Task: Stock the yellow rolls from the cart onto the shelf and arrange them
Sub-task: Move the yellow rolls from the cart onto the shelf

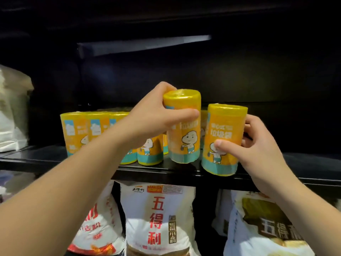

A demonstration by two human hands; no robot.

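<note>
My left hand (158,113) grips a yellow roll (184,137) near its top, holding it upright at the black shelf (46,159), its base at the shelf surface. My right hand (254,145) holds a second yellow roll (221,141) from its right side, thumb across the front; this roll stands at the shelf's front edge. Several more yellow rolls (77,130) with a cartoon figure and a teal band stand in a row on the shelf to the left, partly hidden behind my left forearm. The cart is out of view.
Flour bags (156,218) with red characters fill the lower shelf under the rolls. A pale plastic-wrapped bag (13,111) sits at the far left of the shelf. The shelf to the right of the rolls is dark and bare. Another shelf board hangs overhead.
</note>
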